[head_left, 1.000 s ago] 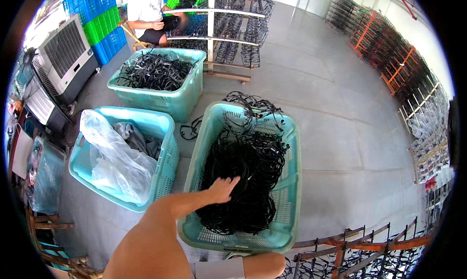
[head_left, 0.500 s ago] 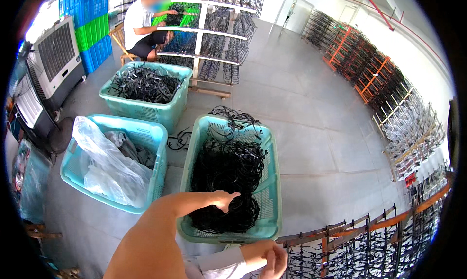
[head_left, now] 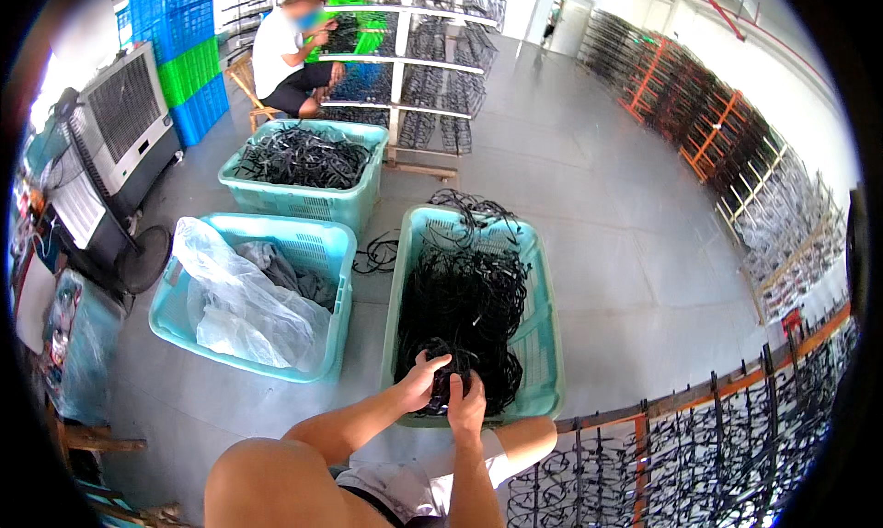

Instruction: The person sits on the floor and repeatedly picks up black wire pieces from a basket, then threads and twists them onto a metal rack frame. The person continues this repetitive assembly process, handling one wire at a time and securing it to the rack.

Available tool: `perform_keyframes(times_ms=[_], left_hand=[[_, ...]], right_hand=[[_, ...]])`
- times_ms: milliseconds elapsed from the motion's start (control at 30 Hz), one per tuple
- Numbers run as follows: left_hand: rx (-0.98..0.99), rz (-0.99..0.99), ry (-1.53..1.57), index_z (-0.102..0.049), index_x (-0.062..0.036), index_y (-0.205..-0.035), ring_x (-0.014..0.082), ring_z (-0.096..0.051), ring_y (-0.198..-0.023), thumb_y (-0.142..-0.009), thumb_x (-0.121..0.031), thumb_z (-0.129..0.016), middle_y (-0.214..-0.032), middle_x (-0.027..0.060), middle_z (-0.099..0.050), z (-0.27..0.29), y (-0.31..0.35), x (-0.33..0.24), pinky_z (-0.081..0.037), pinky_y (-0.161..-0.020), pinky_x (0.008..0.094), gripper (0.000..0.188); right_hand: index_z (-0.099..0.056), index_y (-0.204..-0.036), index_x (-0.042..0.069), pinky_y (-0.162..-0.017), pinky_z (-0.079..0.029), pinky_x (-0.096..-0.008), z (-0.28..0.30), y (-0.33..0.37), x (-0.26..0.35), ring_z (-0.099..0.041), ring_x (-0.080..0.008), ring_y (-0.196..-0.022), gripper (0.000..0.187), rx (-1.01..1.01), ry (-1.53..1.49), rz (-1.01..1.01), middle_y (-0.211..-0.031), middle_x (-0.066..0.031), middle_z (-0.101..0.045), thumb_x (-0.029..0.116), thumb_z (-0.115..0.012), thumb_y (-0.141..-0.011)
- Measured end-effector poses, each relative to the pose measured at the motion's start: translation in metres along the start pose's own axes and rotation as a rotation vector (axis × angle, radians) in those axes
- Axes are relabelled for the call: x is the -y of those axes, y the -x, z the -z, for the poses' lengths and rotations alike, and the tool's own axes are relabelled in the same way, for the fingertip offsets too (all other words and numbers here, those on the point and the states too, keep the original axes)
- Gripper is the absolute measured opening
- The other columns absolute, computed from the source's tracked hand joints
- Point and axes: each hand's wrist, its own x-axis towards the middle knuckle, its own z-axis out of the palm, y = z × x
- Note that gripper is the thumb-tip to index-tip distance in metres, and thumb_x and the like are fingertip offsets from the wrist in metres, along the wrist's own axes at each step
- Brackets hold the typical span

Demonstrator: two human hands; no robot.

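Gripped between the left hand (head_left: 421,382) and right hand (head_left: 468,406), a bundle of black looped strips (head_left: 443,390) sits over the near end of the teal basket (head_left: 537,353). Against the dark pile (head_left: 469,293) below, exact finger contact is hard to tell.

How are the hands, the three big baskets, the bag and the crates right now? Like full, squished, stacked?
Left hand: closed on a black bunch
Right hand: closed on the same bunch
Near basket: partly filled with black loops
Left basket: holding the bag and grey cloth
Bag: crumpled, see-through
Back basket: heaped with black strips
Crates: stacked
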Motion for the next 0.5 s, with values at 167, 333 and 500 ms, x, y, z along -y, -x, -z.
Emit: perform_keyframes(times_ms=[167,333,500], left_hand=[[0.196,-0.154,-0.511,-0.014,-0.0109,-0.141,0.0158,-0.051,-0.099,-0.088,-0.021,-0.063,-0.109,0.0090,-0.052,-0.003,-0.007,0.000,-0.043,-0.082,0.0320,0.073],[0.424,-0.367,-0.921,-0.024,-0.0037,-0.144,0.0154,-0.036,-0.127,-0.097,-0.036,-0.045,-0.135,0.0100,-0.043,-0.010,-0.025,-0.002,-0.026,-0.105,0.0296,0.060],[0.170,-0.282,-0.285,-0.031,-0.0120,-0.131,0.0202,-0.052,-0.107,-0.096,-0.020,-0.044,-0.116,0.0135,-0.053,-0.034,-0.034,0.016,-0.040,-0.095,0.0352,0.038]], right_hand=[[-0.054,-0.111,-0.002,-0.077,-0.047,-0.0452,0.018,-0.006,-0.008,-0.055,-0.0457,-0.094,0.031,-0.018,0.020,-0.088,-0.101,-0.0294,-0.059,0.021,-0.043,-0.093],[-0.046,-0.118,0.001,-0.083,-0.045,-0.0323,0.017,-0.009,-0.024,-0.055,-0.0212,-0.092,0.038,-0.192,-0.680,-0.434,-0.103,-0.0124,-0.058,0.031,-0.049,-0.095],[-0.038,-0.121,0.001,-0.084,-0.044,-0.0278,0.018,-0.007,-0.019,-0.049,-0.0131,-0.094,0.038,-0.196,-1.010,-0.420,-0.107,-0.0055,-0.053,0.011,-0.059,-0.091]])
